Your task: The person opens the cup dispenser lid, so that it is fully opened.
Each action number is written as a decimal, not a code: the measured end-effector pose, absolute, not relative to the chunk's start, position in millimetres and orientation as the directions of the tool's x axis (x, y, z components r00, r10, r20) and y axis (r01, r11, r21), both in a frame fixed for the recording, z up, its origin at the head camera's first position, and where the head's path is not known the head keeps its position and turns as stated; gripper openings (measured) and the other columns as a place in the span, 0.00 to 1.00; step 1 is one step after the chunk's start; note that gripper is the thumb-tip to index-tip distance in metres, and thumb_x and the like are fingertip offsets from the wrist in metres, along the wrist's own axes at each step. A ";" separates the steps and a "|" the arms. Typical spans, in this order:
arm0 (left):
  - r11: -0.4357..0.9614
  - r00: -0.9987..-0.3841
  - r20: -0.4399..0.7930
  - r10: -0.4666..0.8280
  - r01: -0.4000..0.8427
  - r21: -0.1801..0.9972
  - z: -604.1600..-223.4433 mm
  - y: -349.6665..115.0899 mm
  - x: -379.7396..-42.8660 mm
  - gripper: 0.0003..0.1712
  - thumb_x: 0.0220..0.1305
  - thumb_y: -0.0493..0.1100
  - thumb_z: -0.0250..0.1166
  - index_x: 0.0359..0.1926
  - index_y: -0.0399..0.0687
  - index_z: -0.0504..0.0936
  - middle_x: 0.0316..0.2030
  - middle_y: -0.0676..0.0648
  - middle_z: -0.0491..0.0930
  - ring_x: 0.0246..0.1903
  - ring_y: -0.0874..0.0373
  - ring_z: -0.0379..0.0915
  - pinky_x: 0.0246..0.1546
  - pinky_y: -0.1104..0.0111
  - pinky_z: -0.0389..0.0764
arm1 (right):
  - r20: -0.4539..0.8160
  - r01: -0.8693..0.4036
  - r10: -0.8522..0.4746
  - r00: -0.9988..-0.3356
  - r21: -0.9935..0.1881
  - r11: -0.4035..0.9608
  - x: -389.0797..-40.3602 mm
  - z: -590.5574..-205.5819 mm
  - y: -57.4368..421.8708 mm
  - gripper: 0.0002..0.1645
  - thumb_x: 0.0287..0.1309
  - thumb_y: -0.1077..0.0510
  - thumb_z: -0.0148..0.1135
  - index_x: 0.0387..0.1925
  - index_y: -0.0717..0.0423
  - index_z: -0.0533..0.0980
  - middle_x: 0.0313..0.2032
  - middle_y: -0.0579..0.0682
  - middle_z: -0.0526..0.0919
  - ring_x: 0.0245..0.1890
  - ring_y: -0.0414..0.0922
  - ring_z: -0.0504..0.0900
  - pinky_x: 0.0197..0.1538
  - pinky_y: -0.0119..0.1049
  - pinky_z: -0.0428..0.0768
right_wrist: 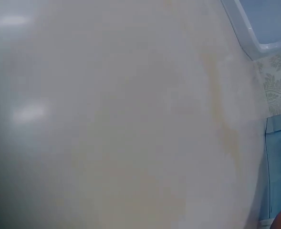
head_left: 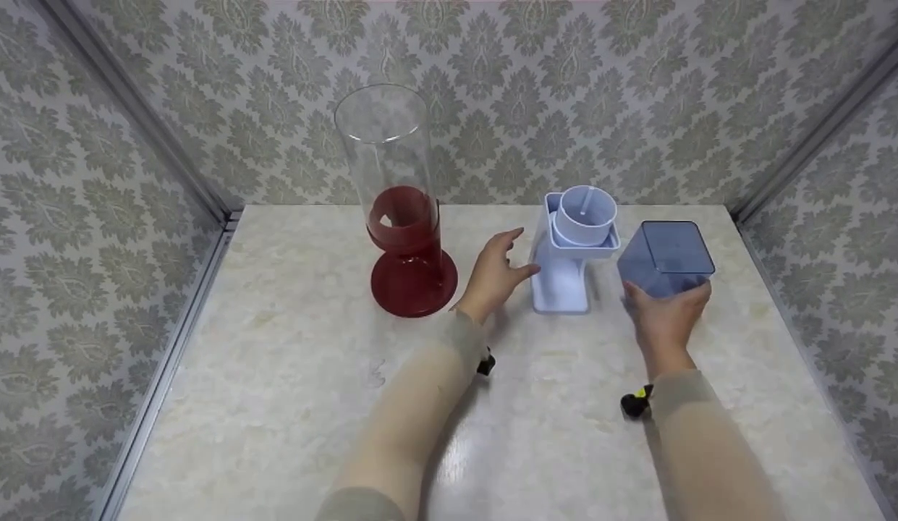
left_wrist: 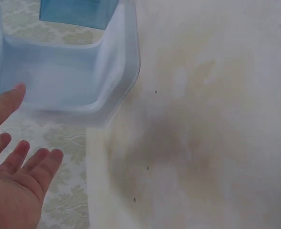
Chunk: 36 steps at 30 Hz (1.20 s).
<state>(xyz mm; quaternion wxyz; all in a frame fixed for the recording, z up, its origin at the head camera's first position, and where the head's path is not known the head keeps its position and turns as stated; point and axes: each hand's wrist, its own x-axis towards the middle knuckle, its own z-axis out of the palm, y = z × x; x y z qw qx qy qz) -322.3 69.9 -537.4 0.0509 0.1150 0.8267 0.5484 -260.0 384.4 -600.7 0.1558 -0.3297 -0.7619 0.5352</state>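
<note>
A pale blue-white stand [head_left: 561, 286] is upright toward the back of the table, with a round white cup-like part [head_left: 585, 230] set in its top. My left hand [head_left: 493, 271] is just left of this stand, thumb and fingers spread, holding nothing. In the left wrist view the left hand [left_wrist: 16, 191] appears beside the stand's pale edge [left_wrist: 116, 86]. To the right of the stand, my right hand [head_left: 666, 318] grips a see-through blue square container [head_left: 669, 250] by its near side, thumb left and fingers right. Only the container's edge [right_wrist: 279, 162] shows in the right wrist view.
Left of the left hand stands a tall clear cylinder [head_left: 387, 163] in a dark red holder with a round red base [head_left: 414, 293]. The pale marbled table [head_left: 289, 405] meets patterned walls [head_left: 485, 87] at the back and sides.
</note>
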 end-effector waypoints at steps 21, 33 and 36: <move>0.286 -0.945 0.305 0.116 0.326 0.901 -514.4 -48.4 -215.1 0.37 0.67 0.44 0.84 0.75 0.49 0.83 0.79 0.45 0.77 0.82 0.47 0.69 0.83 0.46 0.76 | 0.090 -0.153 0.714 -0.694 -0.988 -0.025 -194.9 -571.9 350.2 0.55 0.74 0.55 0.76 0.87 0.50 0.51 0.77 0.47 0.61 0.80 0.42 0.57 0.85 0.35 0.62; 0.220 -0.921 0.386 -0.058 0.365 0.905 -506.4 -100.1 -196.2 0.35 0.65 0.38 0.85 0.71 0.43 0.83 0.76 0.39 0.78 0.81 0.46 0.71 0.85 0.46 0.72 | 0.277 -0.514 0.694 -0.665 -0.843 -0.156 -168.2 -561.3 301.0 0.24 0.71 0.65 0.68 0.64 0.55 0.71 0.60 0.50 0.74 0.59 0.47 0.74 0.59 0.31 0.79; 0.227 -0.910 0.402 -0.104 0.372 0.900 -505.9 -112.9 -195.8 0.36 0.65 0.38 0.85 0.71 0.42 0.83 0.76 0.38 0.78 0.80 0.46 0.72 0.84 0.45 0.73 | 0.325 -0.566 0.680 -0.657 -0.809 -0.160 -165.7 -562.6 290.4 0.21 0.70 0.68 0.67 0.61 0.59 0.74 0.57 0.53 0.78 0.55 0.48 0.78 0.55 0.31 0.81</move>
